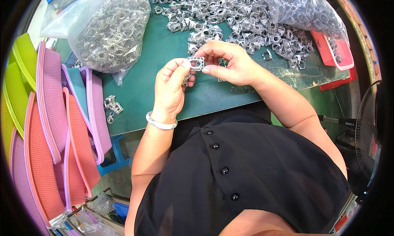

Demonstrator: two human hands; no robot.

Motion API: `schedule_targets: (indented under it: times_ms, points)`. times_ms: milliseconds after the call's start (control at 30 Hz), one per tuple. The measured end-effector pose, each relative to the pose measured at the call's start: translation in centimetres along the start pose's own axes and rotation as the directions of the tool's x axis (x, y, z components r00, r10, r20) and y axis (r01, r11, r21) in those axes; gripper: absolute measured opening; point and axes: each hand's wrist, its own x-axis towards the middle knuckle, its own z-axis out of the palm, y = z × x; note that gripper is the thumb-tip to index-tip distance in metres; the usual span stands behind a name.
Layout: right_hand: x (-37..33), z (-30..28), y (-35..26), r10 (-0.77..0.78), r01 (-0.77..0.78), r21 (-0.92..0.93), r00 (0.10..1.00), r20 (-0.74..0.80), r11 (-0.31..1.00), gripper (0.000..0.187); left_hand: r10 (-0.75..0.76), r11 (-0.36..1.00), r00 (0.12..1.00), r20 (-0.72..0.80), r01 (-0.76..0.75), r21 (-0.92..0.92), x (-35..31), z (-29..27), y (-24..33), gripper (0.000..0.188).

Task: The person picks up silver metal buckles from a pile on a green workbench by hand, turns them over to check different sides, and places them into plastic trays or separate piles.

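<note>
Near the table's front edge, my left hand (173, 78) pinches a small silver metal casting (196, 63) with an oval opening, between thumb and forefinger. More silver metal shows under its curled lower fingers. My right hand (232, 63) is at the casting's right side, fingers bent and thumb tip against or very close to its edge. Other bits of silver metal show in the gap between that thumb and fingers; whether they are held or lie behind the hand, I cannot tell. Beyond both hands spreads a large heap of similar castings (213, 10).
A clear plastic bag (111, 34) full of castings stands at the left of the green table (197, 98); another bag (305, 8) lies at the back right. A pink basket (342, 57) is at the right edge. Coloured baskets (51, 96) are stacked left. A fan (367, 129) stands right.
</note>
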Motion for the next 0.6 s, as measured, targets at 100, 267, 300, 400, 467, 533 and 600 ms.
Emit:
schedule_targets:
  times_ms: [100,267,300,400,467,533,600]
  points:
    - [-0.05,0.12,-0.16,0.051,-0.05,0.024,0.998,-0.043,0.998,0.025,0.02,0.997,1.0,0.01,-0.019,-0.079,0.03,-0.01,-0.13,0.013]
    - [-0.14,0.04,0.06,0.08,-0.079,0.027,0.997,-0.015,0.996,0.024,0.045,0.994,0.999,0.002,-0.044,-0.099,0.04,-0.04,-0.45,0.015]
    - [-0.15,0.02,0.07,0.08,-0.079,0.017,0.997,-0.004,0.997,0.024,0.047,0.994,0.999,-0.005,-0.047,-0.096,0.11,-0.01,-0.49,0.015]
    - [-0.16,0.22,0.32,0.064,-0.062,0.046,0.997,-0.04,0.997,0.023,0.042,0.994,0.999,-0.016,-0.044,-0.101,0.22,-0.03,-0.54,0.014]
    - [-0.16,0.2,0.33,0.071,-0.069,0.055,0.997,-0.031,0.996,0.022,0.035,0.993,0.999,-0.028,-0.037,-0.115,0.26,-0.05,-0.5,0.013]
    - [-0.17,0.11,0.22,0.089,-0.089,0.065,0.996,-0.007,0.994,0.022,0.026,0.99,0.999,-0.045,-0.032,-0.138,0.28,-0.06,-0.42,0.012]
    - [-0.19,0.02,-0.09,0.118,-0.12,0.077,0.993,0.031,0.99,0.023,0.033,0.994,0.999,-0.034,-0.036,-0.106,0.24,-0.21,-0.42,0.012]
